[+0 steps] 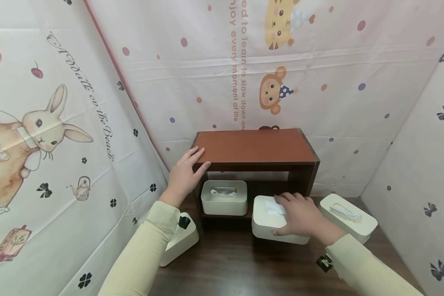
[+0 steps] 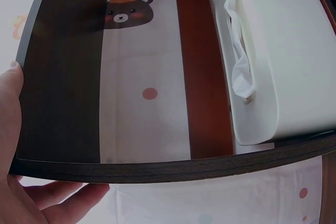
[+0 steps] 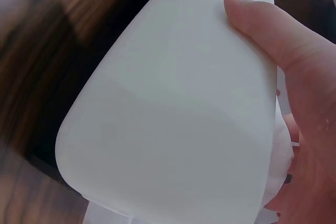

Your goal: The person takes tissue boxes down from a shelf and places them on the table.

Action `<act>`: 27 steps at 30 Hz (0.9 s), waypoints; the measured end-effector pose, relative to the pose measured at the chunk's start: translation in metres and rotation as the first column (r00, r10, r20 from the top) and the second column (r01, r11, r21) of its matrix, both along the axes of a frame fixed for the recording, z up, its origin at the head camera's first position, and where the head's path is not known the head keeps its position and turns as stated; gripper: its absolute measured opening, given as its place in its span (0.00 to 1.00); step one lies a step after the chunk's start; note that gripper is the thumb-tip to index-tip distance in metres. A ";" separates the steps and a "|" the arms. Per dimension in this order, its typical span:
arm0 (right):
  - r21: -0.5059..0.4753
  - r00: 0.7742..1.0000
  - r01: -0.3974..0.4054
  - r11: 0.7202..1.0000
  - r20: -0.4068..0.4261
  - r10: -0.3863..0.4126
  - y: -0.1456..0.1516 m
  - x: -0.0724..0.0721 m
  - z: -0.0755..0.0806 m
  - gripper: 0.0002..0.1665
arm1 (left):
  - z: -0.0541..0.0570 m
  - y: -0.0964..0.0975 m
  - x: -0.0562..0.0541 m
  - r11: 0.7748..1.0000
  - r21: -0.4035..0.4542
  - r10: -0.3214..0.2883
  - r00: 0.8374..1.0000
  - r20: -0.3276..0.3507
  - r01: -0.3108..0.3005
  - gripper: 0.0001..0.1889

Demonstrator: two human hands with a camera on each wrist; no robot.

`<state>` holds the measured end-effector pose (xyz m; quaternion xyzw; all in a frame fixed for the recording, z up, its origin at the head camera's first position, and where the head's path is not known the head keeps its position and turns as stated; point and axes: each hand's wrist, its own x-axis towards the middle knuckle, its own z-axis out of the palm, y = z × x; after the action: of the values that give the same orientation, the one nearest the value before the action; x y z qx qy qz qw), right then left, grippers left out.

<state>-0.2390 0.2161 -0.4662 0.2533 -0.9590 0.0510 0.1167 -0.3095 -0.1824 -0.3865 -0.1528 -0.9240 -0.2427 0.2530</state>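
A white tissue box (image 1: 264, 224) is at the right front of the dark wooden shelf (image 1: 255, 146). My right hand (image 1: 302, 216) grips it, thumb on its near side and fingers reaching over the top; in the right wrist view the box (image 3: 163, 103) fills most of the picture. Whether its underside touches the shelf cannot be told. My left hand (image 1: 184, 172) rests at the shelf's upper left corner with fingers extended, and the left wrist view shows the thumb on the edge. Inside the shelf, on the left, sits another tissue box (image 1: 223, 203) with tissue in its slot.
To the right of the shelf lies a tissue box (image 1: 349, 218), turned at an angle. Another tissue box (image 1: 181, 242) stands at the left, partly behind my sleeve. The brown table (image 1: 222, 263) extends in front, and printed curtains (image 1: 207, 74) hang behind and on both sides.
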 end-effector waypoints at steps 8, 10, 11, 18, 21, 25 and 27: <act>0.018 1.000 0.013 1.000 0.026 -0.014 0.020 0.023 -0.003 0.69 | 0.000 0.001 -0.001 1.000 -0.007 -0.010 1.000 0.014 0.010 0.37; 0.025 0.999 0.021 0.999 0.028 -0.021 0.024 0.026 -0.004 0.69 | 0.001 0.002 -0.001 1.000 -0.004 -0.011 1.000 0.015 0.011 0.37; 0.028 0.999 0.024 0.999 0.027 -0.025 0.026 0.028 -0.005 0.70 | 0.001 0.002 -0.001 1.000 -0.003 -0.011 1.000 0.013 0.011 0.36; 0.002 0.999 0.054 0.999 0.000 -0.054 0.038 0.032 -0.007 0.70 | 0.003 0.001 -0.001 1.000 -0.005 -0.014 1.000 -0.002 0.014 0.36; -0.005 0.998 0.062 0.998 0.001 -0.062 0.044 0.034 -0.008 0.70 | 0.003 0.000 -0.001 1.000 -0.014 -0.006 1.000 -0.006 0.006 0.36; -0.003 0.998 0.070 0.998 -0.003 -0.070 0.053 0.037 -0.009 0.72 | 0.003 -0.001 -0.001 0.999 -0.034 0.010 1.000 -0.005 -0.010 0.36; -0.006 0.997 0.075 0.997 -0.011 -0.075 0.058 0.038 -0.009 0.72 | 0.003 -0.001 -0.001 0.999 -0.039 0.012 1.000 -0.003 -0.012 0.36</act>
<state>-0.2008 0.2741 -0.4755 0.2169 -0.9670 0.0476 0.1247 -0.3106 -0.1839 -0.3833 -0.1524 -0.9291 -0.2230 0.2526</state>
